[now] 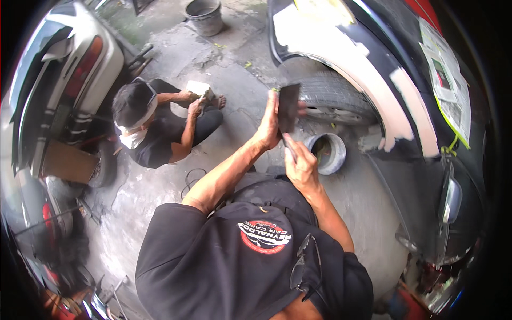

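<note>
My left hand (269, 128) is wrapped round a dark, flat rectangular plate (289, 104), with blurred fingertips showing past its right side. Below the plate, my right hand (303, 166) is closed on a slim dark handle (289, 143) that reaches the plate's lower edge. Whether this handle belongs to a separate spreader or to the plate itself I cannot make out. Both hands are raised in front of my body, over the floor beside a car wheel (333, 96). A grey bucket (332, 152) stands on the floor just right of my right hand.
On the right is a dark car fender (368, 80) with pale filler patches and taped paper. A co-worker (154, 122) crouches at the left, holding a whitish block (198, 89). Another bucket (204, 18) stands farther off. A silver car (80, 69) lines the left side.
</note>
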`<state>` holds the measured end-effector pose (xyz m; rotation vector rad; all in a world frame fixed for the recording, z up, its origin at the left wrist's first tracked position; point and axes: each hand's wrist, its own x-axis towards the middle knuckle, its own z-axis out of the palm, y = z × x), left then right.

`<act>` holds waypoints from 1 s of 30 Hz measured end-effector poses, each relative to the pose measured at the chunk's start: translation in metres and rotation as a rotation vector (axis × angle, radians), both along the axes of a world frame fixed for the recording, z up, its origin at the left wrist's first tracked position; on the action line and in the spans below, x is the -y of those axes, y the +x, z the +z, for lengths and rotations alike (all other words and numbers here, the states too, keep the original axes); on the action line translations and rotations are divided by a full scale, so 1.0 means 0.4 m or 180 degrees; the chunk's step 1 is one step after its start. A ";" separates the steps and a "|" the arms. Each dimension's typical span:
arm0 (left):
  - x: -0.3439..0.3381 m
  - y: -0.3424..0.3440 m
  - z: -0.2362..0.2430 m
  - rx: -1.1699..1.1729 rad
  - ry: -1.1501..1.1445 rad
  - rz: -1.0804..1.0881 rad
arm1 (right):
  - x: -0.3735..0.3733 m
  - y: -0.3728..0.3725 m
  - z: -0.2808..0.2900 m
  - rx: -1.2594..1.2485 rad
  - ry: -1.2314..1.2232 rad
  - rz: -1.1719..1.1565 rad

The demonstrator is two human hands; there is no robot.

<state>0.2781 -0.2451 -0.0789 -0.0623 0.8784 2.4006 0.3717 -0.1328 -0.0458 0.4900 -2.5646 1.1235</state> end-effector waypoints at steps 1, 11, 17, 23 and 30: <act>-0.005 -0.009 -0.008 -0.0268 -0.0059 0.0213 | 0.008 -0.019 -0.007 -0.0194 0.0100 -0.0065; -0.007 0.022 0.001 -0.0283 0.0007 0.0396 | 0.032 -0.064 0.018 -0.0099 -0.0103 -0.0183; -0.020 0.033 -0.007 0.0007 0.0035 0.0298 | 0.003 -0.109 0.048 -0.0071 -0.0055 -0.0150; -0.020 0.060 -0.028 -0.0462 -0.1656 -0.0461 | -0.071 -0.236 0.040 0.0176 -0.0050 -0.1049; 0.056 0.009 0.025 -0.3739 -0.3838 0.0435 | -0.119 -0.165 0.159 0.0553 0.0302 -0.0006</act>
